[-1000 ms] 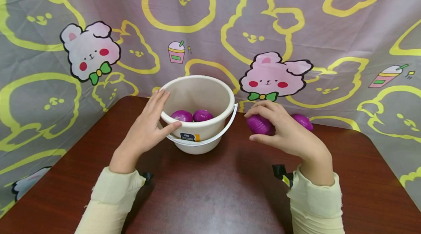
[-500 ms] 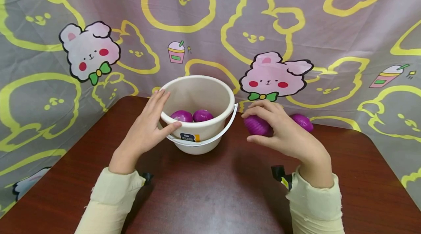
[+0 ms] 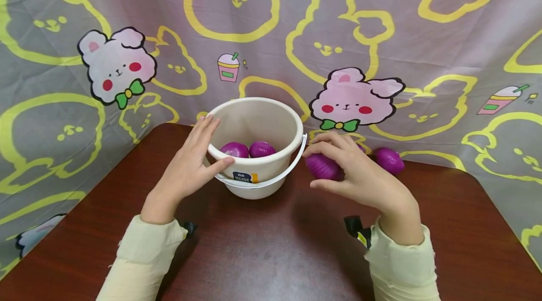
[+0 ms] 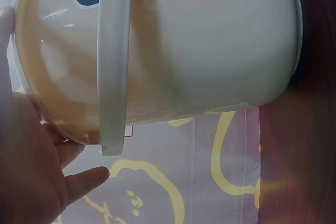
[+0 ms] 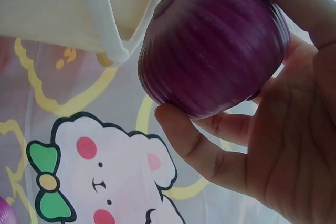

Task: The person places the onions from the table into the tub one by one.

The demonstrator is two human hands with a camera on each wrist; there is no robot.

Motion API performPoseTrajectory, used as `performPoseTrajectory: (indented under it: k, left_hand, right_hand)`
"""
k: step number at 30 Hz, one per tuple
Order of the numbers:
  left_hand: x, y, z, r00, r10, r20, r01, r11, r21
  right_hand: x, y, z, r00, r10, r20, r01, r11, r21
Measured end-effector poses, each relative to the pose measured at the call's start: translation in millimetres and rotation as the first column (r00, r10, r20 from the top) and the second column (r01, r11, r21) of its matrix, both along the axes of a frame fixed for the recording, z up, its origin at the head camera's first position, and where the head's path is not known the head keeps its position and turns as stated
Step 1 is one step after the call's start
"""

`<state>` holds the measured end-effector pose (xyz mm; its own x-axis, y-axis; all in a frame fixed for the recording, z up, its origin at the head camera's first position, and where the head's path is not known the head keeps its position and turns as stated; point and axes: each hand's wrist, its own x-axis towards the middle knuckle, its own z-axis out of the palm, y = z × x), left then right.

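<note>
In the head view a cream bucket (image 3: 254, 183) stands on the table with two purple onions, one on the left (image 3: 235, 150) and one on the right (image 3: 262, 149), visible inside. My left hand (image 3: 186, 162) rests against the bucket's left rim, fingers fairly straight and thumb on the front rim. In the left wrist view fingertips touch the bucket's side by the white handle (image 4: 113, 66). To the right of the bucket, my right hand (image 3: 360, 169) holds a purple onion (image 5: 215, 45) between thumb and fingers, raised above the table and apart from the rim.
Behind the right hand another purple onion (image 3: 388, 161) lies near the table's back edge, and a sliver of purple (image 3: 361, 148) shows beside it. A patterned curtain (image 3: 262, 56) hangs behind the brown table (image 3: 262, 254).
My right hand has moved left toward the bucket with its onion, uncovering more of the onion behind. The left hand and the bucket have stayed in place.
</note>
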<state>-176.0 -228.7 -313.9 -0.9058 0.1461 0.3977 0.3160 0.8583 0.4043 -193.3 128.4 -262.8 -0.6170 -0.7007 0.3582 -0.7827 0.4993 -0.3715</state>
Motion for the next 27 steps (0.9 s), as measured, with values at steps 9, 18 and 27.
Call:
performPoseTrajectory:
  k: [9,18,27]
  left_hand:
    - [0.8,-0.5,0.5,1.000,-0.002,-0.002,0.002,1.000,-0.003]
    - [1.6,0.3,0.8,1.000,0.001,0.016,-0.001,1.000,-0.004]
    - [2.0,0.2,1.1,1.000,-0.002,0.010,0.002,1.000,-0.001]
  right_hand:
    - [2.3,-12,0.0,0.999,0.049,0.019,-0.050,0.999,0.015]
    - [6.3,-22,0.9,0.994,0.100,0.032,-0.100,0.995,-0.004]
    - [9.3,-33,5.0,0.994,0.106,0.003,-0.106,0.994,-0.003]
